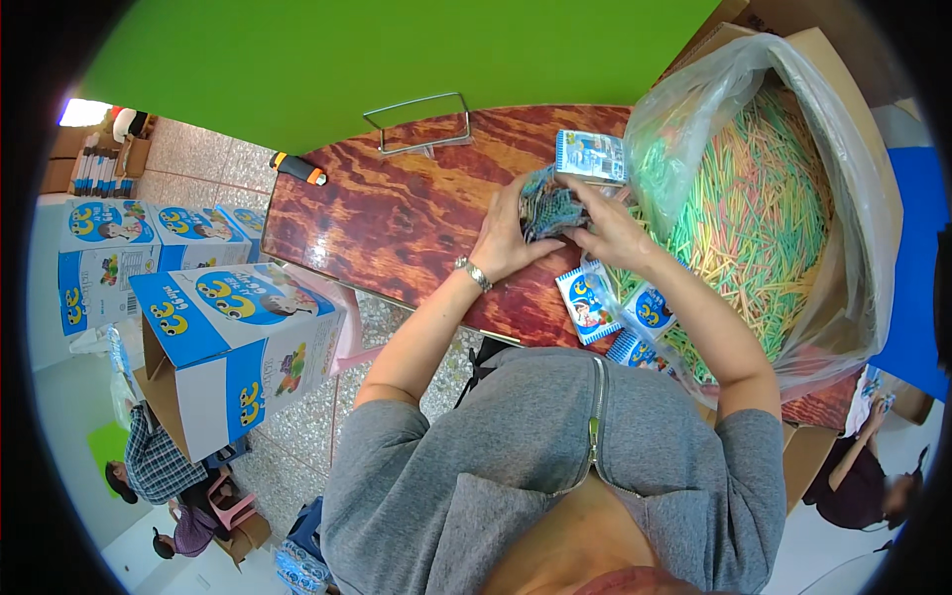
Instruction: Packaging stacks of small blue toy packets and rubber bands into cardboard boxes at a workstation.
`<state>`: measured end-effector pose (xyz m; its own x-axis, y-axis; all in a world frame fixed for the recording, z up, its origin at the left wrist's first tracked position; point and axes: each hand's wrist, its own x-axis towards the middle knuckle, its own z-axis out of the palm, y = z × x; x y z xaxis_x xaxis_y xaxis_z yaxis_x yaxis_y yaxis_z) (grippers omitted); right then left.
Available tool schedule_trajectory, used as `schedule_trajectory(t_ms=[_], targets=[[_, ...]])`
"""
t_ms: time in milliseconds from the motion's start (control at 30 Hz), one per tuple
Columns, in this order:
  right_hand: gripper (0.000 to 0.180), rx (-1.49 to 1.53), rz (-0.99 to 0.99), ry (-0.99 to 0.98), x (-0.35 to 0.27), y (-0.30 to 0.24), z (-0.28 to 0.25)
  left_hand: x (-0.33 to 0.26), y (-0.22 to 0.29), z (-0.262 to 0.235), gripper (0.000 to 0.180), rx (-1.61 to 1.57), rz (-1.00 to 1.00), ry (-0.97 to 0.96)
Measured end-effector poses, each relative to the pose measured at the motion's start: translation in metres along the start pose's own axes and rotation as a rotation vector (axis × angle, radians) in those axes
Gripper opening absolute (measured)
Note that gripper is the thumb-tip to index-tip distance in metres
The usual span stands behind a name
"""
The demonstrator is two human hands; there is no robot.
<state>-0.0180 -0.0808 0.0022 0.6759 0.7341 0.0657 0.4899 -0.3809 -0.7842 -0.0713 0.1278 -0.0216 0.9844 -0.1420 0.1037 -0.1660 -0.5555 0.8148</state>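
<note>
Over the dark red wood-grained table (pixel 397 218), my left hand (pixel 501 240) and my right hand (pixel 610 236) are closed around a blue-green patterned bundle (pixel 550 206); whether it is cloth or stacked packets I cannot tell. Just beyond my right hand lies a blue-and-white packet stack (pixel 590 157). Nearer to me, a small printed sachet (pixel 588 302) rests by the table's front edge, with more sachets (pixel 652 307) beside it. To my right, an open carton lined with clear plastic (pixel 808 84) holds a heap of thin pastel sticks (pixel 759 198).
An orange-and-black utility knife (pixel 299 169) lies at the table's far left corner. A bent metal wire frame (pixel 418 124) stands at the back against a green panel (pixel 397 50). Blue-and-white cartons (pixel 238 317) stand on the left. Other people (pixel 164 456) sit farther off.
</note>
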Motion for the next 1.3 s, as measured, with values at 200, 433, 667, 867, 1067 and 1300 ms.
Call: schedule_trajectory(t_ms=[200,433,667,867,1067,1300], targets=[[0.111,0.175,0.134,-0.066,0.017,-0.008,-0.003,-0.007,-0.018,0.014,0.104,0.102,0.141,0.04],[0.102,-0.014,-0.092,0.146,0.006,0.015,0.022,-0.009,-0.012,0.021,0.096,0.426,0.075,0.075],[0.081,-0.204,-0.244,0.433,-0.023,-0.041,0.007,-0.016,0.037,-0.014,0.029,-0.068,0.248,-0.139],[0.059,-0.168,-0.198,0.808,-0.179,-0.11,-0.019,-0.016,0.115,0.021,0.04,-0.031,0.591,-0.478],[0.059,-0.12,0.179,1.099,-0.364,-0.126,0.027,-0.056,0.227,0.114,0.085,0.145,0.998,-0.771],[0.063,0.335,0.761,1.432,-0.535,-0.019,0.165,-0.047,0.228,0.136,0.068,-0.061,0.739,-0.775]])
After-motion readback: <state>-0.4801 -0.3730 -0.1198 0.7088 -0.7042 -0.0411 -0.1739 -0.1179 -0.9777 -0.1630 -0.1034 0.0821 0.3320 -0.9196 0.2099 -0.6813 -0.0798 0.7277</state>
